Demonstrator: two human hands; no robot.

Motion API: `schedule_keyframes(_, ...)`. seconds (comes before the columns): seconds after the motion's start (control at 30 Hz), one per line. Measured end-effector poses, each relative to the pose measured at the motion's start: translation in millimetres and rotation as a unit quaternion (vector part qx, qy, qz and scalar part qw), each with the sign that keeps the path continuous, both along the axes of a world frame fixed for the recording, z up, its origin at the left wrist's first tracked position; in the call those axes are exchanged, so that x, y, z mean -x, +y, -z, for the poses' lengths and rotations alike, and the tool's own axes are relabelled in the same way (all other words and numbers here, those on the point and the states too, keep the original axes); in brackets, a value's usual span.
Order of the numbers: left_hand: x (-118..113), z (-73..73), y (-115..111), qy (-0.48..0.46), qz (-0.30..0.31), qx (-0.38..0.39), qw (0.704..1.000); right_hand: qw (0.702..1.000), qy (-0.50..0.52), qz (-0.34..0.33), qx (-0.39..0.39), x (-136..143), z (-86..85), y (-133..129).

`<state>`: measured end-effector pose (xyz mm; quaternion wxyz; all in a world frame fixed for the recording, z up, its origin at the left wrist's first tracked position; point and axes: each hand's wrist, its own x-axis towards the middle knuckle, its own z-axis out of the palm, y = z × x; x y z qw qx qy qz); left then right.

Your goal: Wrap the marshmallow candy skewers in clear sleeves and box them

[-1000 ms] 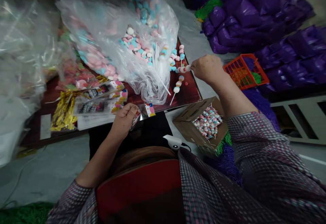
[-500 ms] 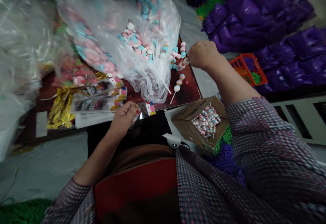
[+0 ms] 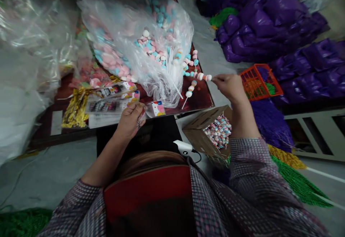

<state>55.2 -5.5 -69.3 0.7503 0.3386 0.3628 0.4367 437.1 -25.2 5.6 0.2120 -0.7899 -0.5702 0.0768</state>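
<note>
- I see the left hand [image 3: 132, 118] at the near edge of the dark red table [image 3: 203, 100], thumb and fingers pressed together on a clear plastic packet with a colourful dotted end panel [image 3: 159, 108]; that panel sticks out to the right of the hand.
- I see the right hand [image 3: 230, 86] past the table's right edge, fingertips drawn narrow around the right end of a skewer of pink, white and orange candies [image 3: 202, 76]; the skewer points left over the table.
- Just nearer than it, I make out a second candy skewer with a white stick [image 3: 191, 89] lying on the table.
- Farther left, I have a large clear plastic bag of pink, blue and white candies [image 3: 111, 59], with a bundle of thin white sticks [image 3: 172, 72] on its near right part.
- Left of the left hand, I view flat clear printed packets [image 3: 107, 105] beside shredded gold foil [image 3: 74, 112].
- Near right, below the table's edge, I spot a brown cardboard box [image 3: 196, 138] holding many small wrapped candies [image 3: 219, 131].
</note>
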Motion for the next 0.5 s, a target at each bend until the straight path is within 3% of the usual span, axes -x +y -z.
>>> schedule_keyframes(0.07,0,-2.9,1,-0.021,-0.007,0.0,1.0,0.986,0.139,0.071,-0.055,11,13.3,-22)
schedule_keyframes(0.13,-1,-7.0,1,-0.034,-0.007,-0.006,0.999,0.944,0.296,0.102,-0.105,30,27.7,-39)
schedule_keyframes(0.27,-5,-15.6,2,-0.032,0.003,-0.046,0.998,0.865,0.475,0.047,-0.153,87,44.7,-53)
schedule_keyframes(0.5,-4,-13.9,-3,0.063,0.012,-0.134,0.989,0.781,0.609,-0.058,-0.125,184,39.7,-36)
